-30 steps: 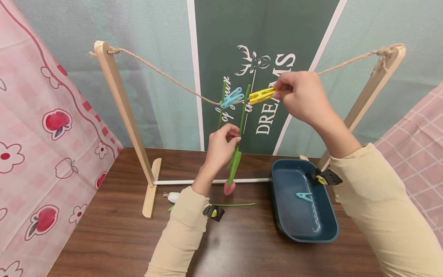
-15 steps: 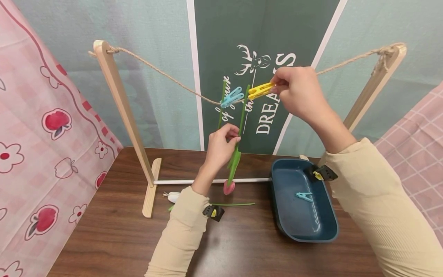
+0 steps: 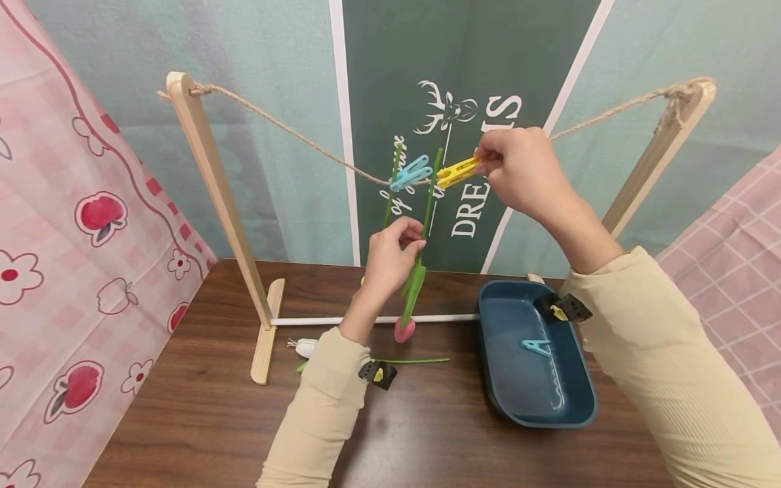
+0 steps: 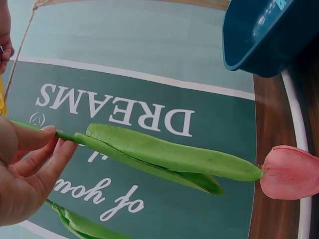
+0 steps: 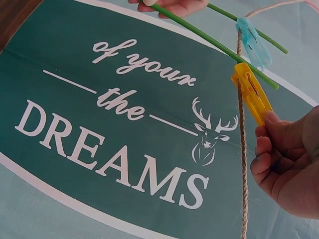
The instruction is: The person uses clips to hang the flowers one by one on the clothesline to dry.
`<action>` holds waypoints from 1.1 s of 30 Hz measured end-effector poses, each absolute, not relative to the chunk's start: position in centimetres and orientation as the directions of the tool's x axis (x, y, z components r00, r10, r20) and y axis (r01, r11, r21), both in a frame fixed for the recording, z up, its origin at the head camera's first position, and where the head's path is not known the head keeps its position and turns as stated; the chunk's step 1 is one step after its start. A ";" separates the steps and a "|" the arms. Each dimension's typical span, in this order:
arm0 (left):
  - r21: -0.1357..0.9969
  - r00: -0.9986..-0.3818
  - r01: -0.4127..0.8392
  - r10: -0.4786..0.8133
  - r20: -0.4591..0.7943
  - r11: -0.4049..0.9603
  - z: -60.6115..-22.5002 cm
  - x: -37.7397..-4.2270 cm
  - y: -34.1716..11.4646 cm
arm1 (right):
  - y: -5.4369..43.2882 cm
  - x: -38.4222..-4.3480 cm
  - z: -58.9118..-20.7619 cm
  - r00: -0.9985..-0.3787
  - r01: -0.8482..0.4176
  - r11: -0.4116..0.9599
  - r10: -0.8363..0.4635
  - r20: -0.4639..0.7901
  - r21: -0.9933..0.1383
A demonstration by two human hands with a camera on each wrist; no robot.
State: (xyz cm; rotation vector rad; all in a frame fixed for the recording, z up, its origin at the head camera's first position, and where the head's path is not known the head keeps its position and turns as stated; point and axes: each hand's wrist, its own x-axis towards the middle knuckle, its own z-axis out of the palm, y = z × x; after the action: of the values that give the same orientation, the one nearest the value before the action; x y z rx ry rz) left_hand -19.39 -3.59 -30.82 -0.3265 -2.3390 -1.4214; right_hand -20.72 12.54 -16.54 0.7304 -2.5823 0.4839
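Observation:
An artificial pink tulip [image 3: 404, 330] hangs bloom down, its green stem pinched by my left hand [image 3: 390, 256]. The stem's upper end stands beside the sagging rope [image 3: 299, 139]. Between thumb and fingers my right hand [image 3: 521, 169] pinches a yellow clothespin [image 3: 459, 172] by its handle end. In the right wrist view the yellow clothespin [image 5: 249, 92] has its tip at the rope and the stem; whether it grips them I cannot tell. Just left, a light blue clothespin [image 3: 411, 173] on the rope holds another green stem [image 3: 388, 207], whose bloom is mostly hidden behind my left hand.
Wooden posts [image 3: 222, 196] carry the rope, joined low down by a white rod [image 3: 329, 321]. A white artificial flower [image 3: 304, 348] lies on the table, partly under my left forearm. A dark blue basin [image 3: 539, 417] at right contains a light blue clothespin [image 3: 537, 347].
My right hand has brought the yellow clothespin slightly left, rising a little and then lowering toward the rope. My left hand and the pink tulip stay almost still.

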 end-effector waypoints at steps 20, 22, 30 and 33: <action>0.807 -0.910 0.375 0.014 0.415 0.457 -30.3 -19.1 -3.4 | 12.3 -20.1 -16.7 -0.818 -0.526 0.820 -0.414 0.400 -0.226; 0.804 -0.907 0.382 0.017 0.421 0.457 -30.2 -19.0 -3.4 | 12.3 -20.1 -16.8 -0.818 -0.524 0.822 -0.415 0.398 -0.221; 0.788 -0.899 0.398 0.029 0.437 0.469 -30.0 -18.9 -3.5 | 12.4 -20.1 -17.0 -0.820 -0.521 0.825 -0.412 0.396 -0.221; 0.788 -0.899 0.400 0.035 0.436 0.468 -30.0 -18.9 -3.5 | 12.5 -20.1 -17.1 -0.818 -0.524 0.821 -0.412 0.401 -0.227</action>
State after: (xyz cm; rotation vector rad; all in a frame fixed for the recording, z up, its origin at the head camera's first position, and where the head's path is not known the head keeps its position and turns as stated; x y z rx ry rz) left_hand -18.88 -3.55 -30.00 -0.3666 -2.3615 -1.4074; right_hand -20.09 12.50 -17.05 0.7085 -2.6691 0.4707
